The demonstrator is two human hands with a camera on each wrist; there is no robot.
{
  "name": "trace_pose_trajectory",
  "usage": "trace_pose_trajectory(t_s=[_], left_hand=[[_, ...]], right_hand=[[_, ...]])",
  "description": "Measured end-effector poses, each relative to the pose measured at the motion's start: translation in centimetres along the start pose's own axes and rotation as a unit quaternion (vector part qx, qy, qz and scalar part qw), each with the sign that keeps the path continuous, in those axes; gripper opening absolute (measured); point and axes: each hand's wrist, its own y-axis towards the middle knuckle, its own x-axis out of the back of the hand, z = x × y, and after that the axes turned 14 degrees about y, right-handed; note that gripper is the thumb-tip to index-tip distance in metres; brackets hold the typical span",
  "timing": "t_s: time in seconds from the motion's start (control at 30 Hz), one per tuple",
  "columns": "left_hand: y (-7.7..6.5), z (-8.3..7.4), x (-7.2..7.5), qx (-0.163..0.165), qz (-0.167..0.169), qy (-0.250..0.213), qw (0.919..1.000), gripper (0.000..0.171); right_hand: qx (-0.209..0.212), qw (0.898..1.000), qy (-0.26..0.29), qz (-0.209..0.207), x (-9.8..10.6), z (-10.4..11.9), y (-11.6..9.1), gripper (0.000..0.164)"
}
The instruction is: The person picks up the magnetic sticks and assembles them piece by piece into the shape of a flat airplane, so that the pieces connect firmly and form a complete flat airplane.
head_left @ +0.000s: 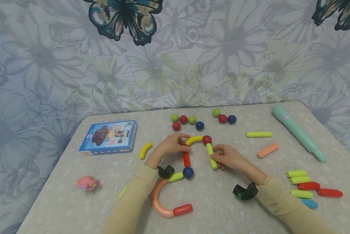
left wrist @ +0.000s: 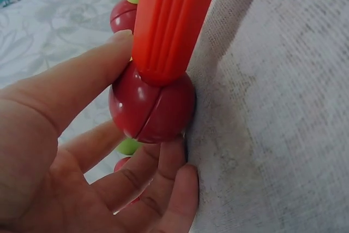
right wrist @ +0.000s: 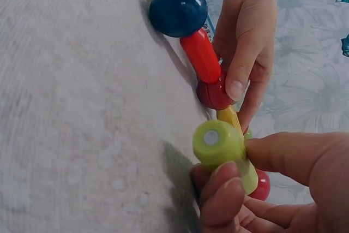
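Right hand [head_left: 229, 157]: thumb and fingers pinch the lime-green straight plastic-looking stick [head_left: 210, 152] from its right side. Its long axis runs from the glossy dark-red ball [head_left: 207, 139] at the far end back toward the person, near end canted slightly right. Free end shows a pale round disc; can't tell whether it touches the counter [head_left: 222, 211]. Left hand [head_left: 172, 143]: fingers grip a second dark-red ball [left wrist: 150, 113], which joins the yellow curved stick [head_left: 194, 139] to the red ridged stick [head_left: 186, 159]. Key relation, my read: free end sits right of the glossy dark-blue ball [head_left: 188, 173], gap between; right hand is nearer that end. Beyond, from the blue ball: short lime-green stick [head_left: 175, 177], then orange arc [head_left: 156, 196].
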Motion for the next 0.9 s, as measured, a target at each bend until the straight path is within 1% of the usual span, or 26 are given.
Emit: trace_pose_trajectory(t_s=[0.3,0.5,0.7,0.8,0.9], left_hand=[[-0.3,-0.2,0.0,0.007,-0.014,-0.003,0.9999,0.052],[-0.4,-0.2,-0.1,0.004,-0.018,-0.001,0.9998,0.052],[-0.6,0.0,-0.3,-0.004,-0.026,-0.006,0.9996,0.054],[-1.0,0.2,-0.4,-0.012,-0.033,-0.014,0.9993,0.058],[-2.0,0.3,-0.6,-0.021,-0.047,-0.015,0.9986,0.064]], right_hand=[[0.029,0.998,-0.058,-0.02,-0.3,-0.1,0.2,0.043],[0.041,0.996,-0.075,-0.031,-0.5,-0.2,0.3,0.042],[0.038,0.995,-0.081,-0.037,-0.8,-0.3,0.4,0.043],[0.04,0.995,-0.081,-0.038,-0.9,-0.5,0.3,0.043],[0.041,0.995,-0.079,-0.038,-0.9,-0.5,0.3,0.043]])
